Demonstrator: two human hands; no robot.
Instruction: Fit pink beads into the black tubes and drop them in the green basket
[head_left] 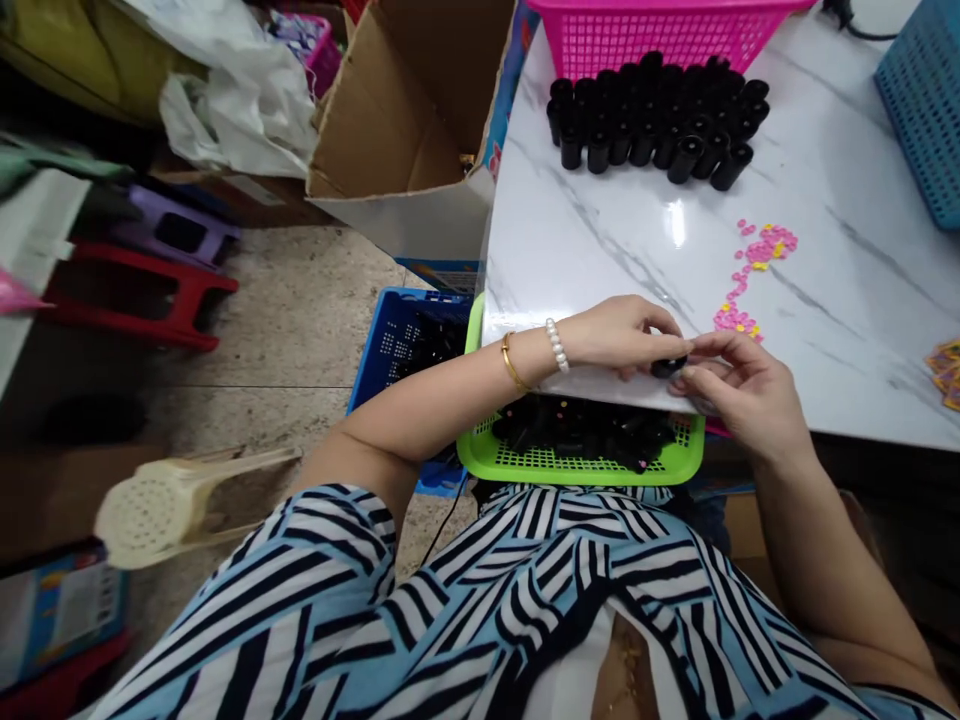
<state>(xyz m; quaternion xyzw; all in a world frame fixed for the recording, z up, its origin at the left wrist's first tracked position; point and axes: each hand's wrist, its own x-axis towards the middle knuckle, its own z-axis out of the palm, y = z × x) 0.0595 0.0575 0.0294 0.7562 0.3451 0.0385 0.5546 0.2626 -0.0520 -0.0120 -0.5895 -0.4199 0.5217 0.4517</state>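
Observation:
Near the table's front edge, my left hand [626,335] is closed round a small black tube [666,367], its thumb lying along the top. My right hand [750,385] meets it from the right, thumb and forefinger pinched at the tube's right end. Whatever those right fingertips hold is too small or hidden to name. Just beyond my hands lie small pink and yellow pieces [739,320] in loose clusters. Below the table edge, a green basket [581,474] contains many black parts [585,430] and a few pink bits.
Many black tubes [645,145] stand grouped at the back, before a pink basket [675,40]. A blue basket [919,120] is at right, near orange-purple pieces [949,372]. Left of the table are an open cardboard box [397,120], a blue crate [382,330] and a cream stool [150,515].

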